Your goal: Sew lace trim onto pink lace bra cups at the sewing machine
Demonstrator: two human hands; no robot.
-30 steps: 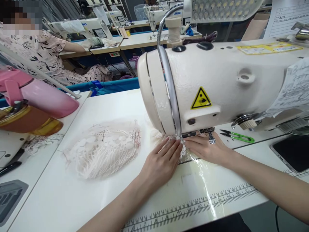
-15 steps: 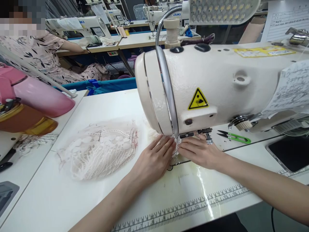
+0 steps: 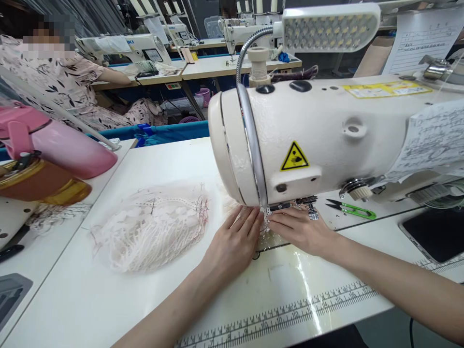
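Left hand (image 3: 235, 238): one, fingers straight and together, laid flat on the lace (image 3: 266, 225); thumb hidden.
Right hand (image 3: 300, 228): one, fingers stretched out close together, tips beside the left's; whether either pinches the lace, I cannot tell.
Lace: one white openwork piece, between the fingertips under the machine's end, mostly covered.
Sewing machine (image 3: 319, 125): one, cream, glossy, rounded; one yellow triangular sticker (image 3: 295, 157).
Scissors (image 3: 357, 211): one small pair, green handle, dark pointed blades, right of the right hand.
Heap (image 3: 155, 234): one, white, netted, roughly oval, on the smooth table (image 3: 83, 309).
Phone (image 3: 435, 234): one, flat, black.
Bottle (image 3: 72, 145): one, pink, rounded.
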